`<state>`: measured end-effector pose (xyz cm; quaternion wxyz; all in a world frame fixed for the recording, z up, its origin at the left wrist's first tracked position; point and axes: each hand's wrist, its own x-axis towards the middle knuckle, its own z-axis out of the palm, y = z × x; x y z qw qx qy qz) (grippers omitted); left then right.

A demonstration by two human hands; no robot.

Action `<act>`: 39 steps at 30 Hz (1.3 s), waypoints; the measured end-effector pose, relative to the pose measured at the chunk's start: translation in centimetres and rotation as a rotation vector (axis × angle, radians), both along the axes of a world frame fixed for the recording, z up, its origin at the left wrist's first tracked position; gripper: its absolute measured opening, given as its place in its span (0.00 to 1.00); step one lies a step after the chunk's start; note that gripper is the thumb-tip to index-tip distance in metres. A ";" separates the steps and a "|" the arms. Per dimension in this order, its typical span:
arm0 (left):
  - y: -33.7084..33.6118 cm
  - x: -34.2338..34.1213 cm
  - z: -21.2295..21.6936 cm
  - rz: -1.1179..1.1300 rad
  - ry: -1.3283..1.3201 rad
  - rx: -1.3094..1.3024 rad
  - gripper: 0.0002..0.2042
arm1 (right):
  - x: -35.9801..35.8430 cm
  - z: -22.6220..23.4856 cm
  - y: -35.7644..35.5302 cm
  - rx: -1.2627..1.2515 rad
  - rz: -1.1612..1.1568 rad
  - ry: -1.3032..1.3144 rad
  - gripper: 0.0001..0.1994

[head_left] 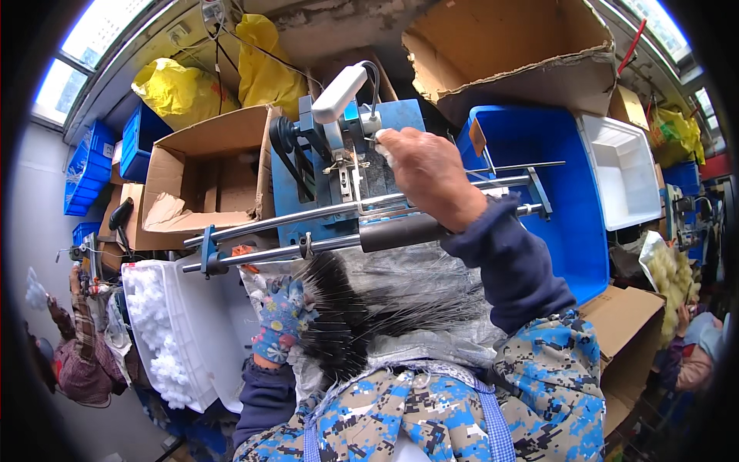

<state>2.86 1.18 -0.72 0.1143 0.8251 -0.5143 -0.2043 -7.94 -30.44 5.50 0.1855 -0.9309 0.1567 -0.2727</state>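
My left hand (280, 319), in a blue flowered glove, is closed at the left edge of a bundle of long dark feather-like strands (339, 308). Their thin pale ends fan out to the right over a grey sheet (443, 296) on my lap. My bare right hand (427, 173) reaches up to the small blue machine (400, 115), its fingers curled together beside the white cylinder there. Something whitish shows at the fingertips, too small to name. Two metal rails (285, 252) cross in front of the machine, with a dark sleeve (400, 232) on the nearer one.
A cardboard box (158, 189) stands left of the machine, and a large blue bin (589, 250) right. White fluff (158, 331) fills part of a white tub (188, 316). Another large carton (523, 92) is behind. Other people (85, 362) sit at both sides.
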 end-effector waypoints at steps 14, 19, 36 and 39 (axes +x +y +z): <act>-0.1 0.5 0.6 -0.063 0.024 -0.209 0.14 | 4.2 -4.8 -1.2 -0.214 -0.089 0.415 0.06; -2.7 -1.1 3.0 -0.101 0.055 -0.501 0.13 | 4.2 -4.5 -1.2 -0.207 -0.076 0.431 0.06; -3.4 -2.9 3.5 -0.130 0.091 -0.533 0.15 | 4.3 -5.3 -1.2 -0.190 -0.054 0.377 0.05; -3.4 -3.0 3.7 -0.100 0.155 -0.490 0.12 | 4.7 -5.9 -1.7 -0.114 -0.069 0.381 0.07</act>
